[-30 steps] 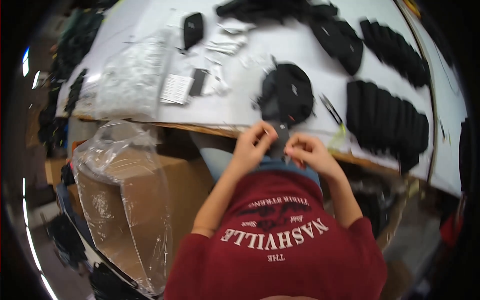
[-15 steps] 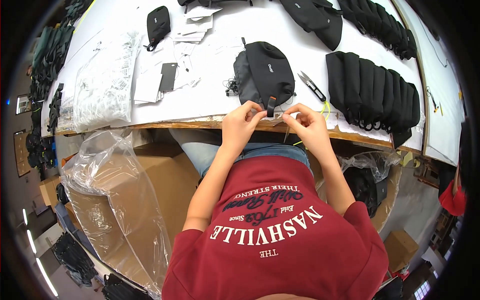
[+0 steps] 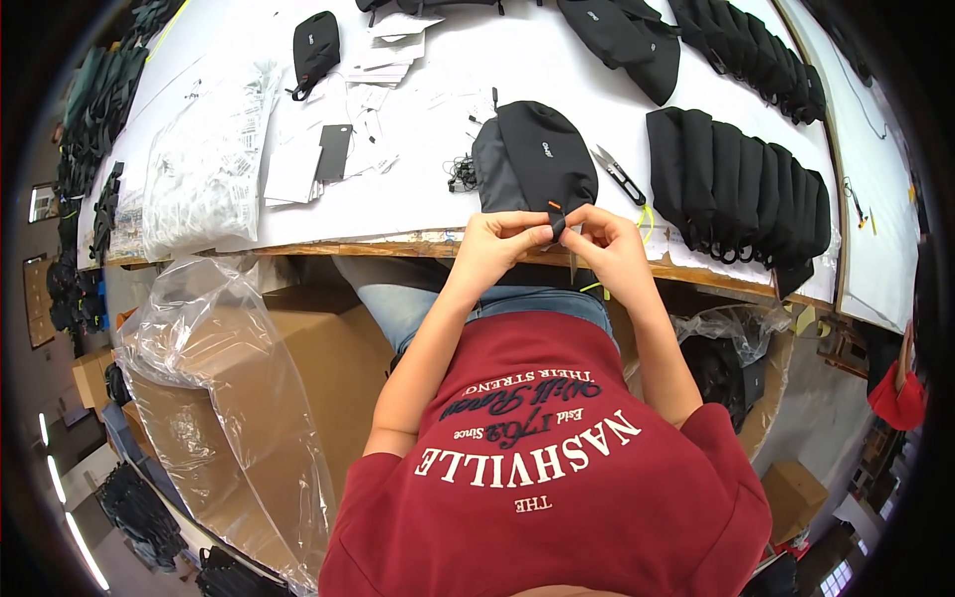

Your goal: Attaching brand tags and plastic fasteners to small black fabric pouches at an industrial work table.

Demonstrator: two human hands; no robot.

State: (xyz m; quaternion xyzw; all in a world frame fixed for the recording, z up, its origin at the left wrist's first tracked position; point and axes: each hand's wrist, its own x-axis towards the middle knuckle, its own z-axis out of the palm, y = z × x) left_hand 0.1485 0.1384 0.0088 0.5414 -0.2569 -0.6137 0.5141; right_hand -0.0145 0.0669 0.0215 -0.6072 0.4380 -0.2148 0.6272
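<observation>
Table: the white table point(image 3: 448, 199) spreads out beyond my grip, its wooden front edge running just under my knuckles.
Cardboard box: the cardboard box point(image 3: 298, 398), lined with a clear plastic bag point(image 3: 199, 328), sits below and to the left of my grip, well apart from it.
Row of pouches: a row of black pouches point(image 3: 736, 189) stands on edge to the right of my grip, near but not touching.
Packet heap: a heap of clear plastic packets point(image 3: 204, 164) lies far to the left, with white papers point(image 3: 298, 169) beside it.
Black pouch: the black pouch point(image 3: 537, 164) lies on the table straight ahead of my grip, its near end reaching to my fingertips at the table edge.
Left hand: my left hand point(image 3: 497, 244) is pinched narrow on the near end of the pouch, thumb and fingers closed on the fabric.
Right hand: my right hand point(image 3: 612, 244) meets it from the other side, fingers closed tight on the same spot, the two hands touching.
Snips: a pair of small snips point(image 3: 622, 177) lies just beyond my right hand, apart from it.
Orange tab: a small orange tab point(image 3: 553, 207) shows on the pouch right above where my fingertips meet.
</observation>
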